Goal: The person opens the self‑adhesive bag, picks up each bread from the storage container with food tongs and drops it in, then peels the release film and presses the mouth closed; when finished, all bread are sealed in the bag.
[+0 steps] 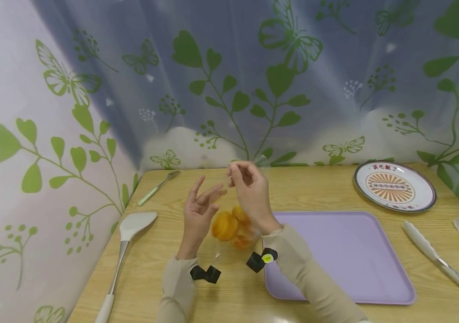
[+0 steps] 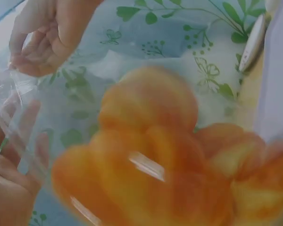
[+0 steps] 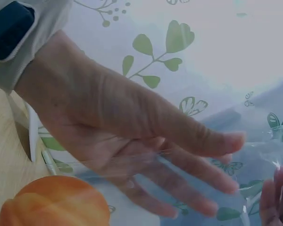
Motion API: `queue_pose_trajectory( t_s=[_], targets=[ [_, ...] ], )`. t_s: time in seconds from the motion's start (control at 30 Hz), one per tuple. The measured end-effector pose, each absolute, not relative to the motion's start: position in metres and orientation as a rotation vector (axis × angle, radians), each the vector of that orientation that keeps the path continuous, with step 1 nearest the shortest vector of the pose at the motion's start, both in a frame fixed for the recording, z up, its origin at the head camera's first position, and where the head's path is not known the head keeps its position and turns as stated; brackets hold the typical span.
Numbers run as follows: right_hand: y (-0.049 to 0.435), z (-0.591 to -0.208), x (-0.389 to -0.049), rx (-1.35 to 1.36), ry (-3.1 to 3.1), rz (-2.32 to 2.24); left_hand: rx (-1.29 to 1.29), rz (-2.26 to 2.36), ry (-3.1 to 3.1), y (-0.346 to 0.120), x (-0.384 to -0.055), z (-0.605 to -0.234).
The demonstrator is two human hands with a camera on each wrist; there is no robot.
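Observation:
A clear plastic bag point(image 2: 26, 92) holding several orange-yellow bread rolls point(image 1: 225, 226) hangs between the hands, low over the table. My right hand point(image 1: 251, 190) pinches the bag's film near its top, thumb against fingertips; the left wrist view shows this right hand point(image 2: 54, 35) at its upper left. Just left of it, my left hand point(image 1: 198, 215) has its fingers spread, with film passing close by them. In the right wrist view the left hand point(image 3: 132, 136) fills the middle, thumb extended. The rolls point(image 2: 151, 165) look large and blurred in the left wrist view.
A lilac tray point(image 1: 334, 255) lies under the right forearm. Behind it stands a patterned plate point(image 1: 395, 186), with metal tongs point(image 1: 441, 260) at the right. On the left are a white spatula point(image 1: 132, 226) and a fork with a pale green handle point(image 1: 158, 188). Patterned cloth point(image 1: 229, 89) backs the table.

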State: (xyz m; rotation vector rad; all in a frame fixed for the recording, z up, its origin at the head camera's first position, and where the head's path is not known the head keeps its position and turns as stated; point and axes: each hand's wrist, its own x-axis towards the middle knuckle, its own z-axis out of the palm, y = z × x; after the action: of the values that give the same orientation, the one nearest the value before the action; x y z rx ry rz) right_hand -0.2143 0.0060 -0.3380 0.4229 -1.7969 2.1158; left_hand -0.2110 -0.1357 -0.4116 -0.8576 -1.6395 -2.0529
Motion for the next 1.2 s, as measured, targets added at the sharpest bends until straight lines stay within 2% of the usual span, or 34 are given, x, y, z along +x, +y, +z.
queue_pose_trajectory(
  t_s=[0.2, 0.6, 1.2],
  targets=[
    [0.013, -0.337, -0.218, 0.411, -1.734, 2.121, -0.790, -1.975, -1.818, -0.130, -0.212, -0.416],
    [0.037, -0.338, -0.227, 0.360, -1.468, 2.170, -0.324, -1.854, -1.949, -0.129, -0.215, -0.416],
    [0.119, -0.325, -0.254, 0.041, -1.146, 1.948, -0.127, -2.062, -1.373, -0.142, -0.232, -0.438]
  ],
)
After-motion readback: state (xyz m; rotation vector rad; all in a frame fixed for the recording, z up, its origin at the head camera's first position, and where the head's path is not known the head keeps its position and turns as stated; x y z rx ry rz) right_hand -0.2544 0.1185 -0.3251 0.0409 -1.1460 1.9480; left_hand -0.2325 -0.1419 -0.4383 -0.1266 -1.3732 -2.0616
